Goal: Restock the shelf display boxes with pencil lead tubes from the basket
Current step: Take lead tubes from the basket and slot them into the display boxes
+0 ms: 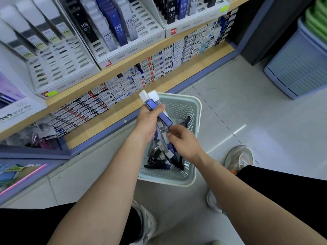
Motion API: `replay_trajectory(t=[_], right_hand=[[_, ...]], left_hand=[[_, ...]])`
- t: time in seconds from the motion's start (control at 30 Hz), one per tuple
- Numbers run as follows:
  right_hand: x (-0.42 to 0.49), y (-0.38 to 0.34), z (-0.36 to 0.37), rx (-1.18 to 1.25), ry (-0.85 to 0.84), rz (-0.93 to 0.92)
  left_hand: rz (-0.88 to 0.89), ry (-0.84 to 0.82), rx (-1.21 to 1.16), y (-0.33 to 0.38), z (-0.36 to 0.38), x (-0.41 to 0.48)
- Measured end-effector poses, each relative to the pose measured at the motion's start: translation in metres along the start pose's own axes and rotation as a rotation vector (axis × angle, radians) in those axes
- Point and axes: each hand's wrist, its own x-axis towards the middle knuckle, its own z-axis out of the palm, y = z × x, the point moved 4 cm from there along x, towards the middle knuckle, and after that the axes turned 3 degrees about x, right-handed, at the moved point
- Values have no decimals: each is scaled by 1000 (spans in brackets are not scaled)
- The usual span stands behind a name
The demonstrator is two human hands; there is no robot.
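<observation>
A pale green perforated basket (192, 106) stands on the floor below the shelf, with several black, blue and white pencil lead tubes (155, 159) lying in it. Above the basket my left hand (150, 119) grips a bunch of lead tubes (154, 101), white caps up and a blue one in front. My right hand (184, 142) is just under it, its fingers pinching the lower end of a clear tube (163, 133) in that bunch. White display boxes (123, 55) on the upper shelf hold rows of HB 0.7 tubes, with several slots showing bare.
Small stacked refill packets (159, 68) fill the lower wooden shelf (99, 124). A blue-grey plastic crate (299, 68) with green trays stands at the right. My shoes (238, 156) are on the tiled floor either side of the basket.
</observation>
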Motion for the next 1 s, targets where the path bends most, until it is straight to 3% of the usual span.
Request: replay_trajectory(t=[0.43,0.8,1.0], right_hand=[[-18,-7,-12,40,-243,66],[-41,-54,-51,213,-105,18],[-62,-117,-55,461,-137,-23]], left_hand=[[-52,14,-103,20,-9,-8],[26,-94,311,65,-8,-43],[113,-106,334,109,-9,-93]])
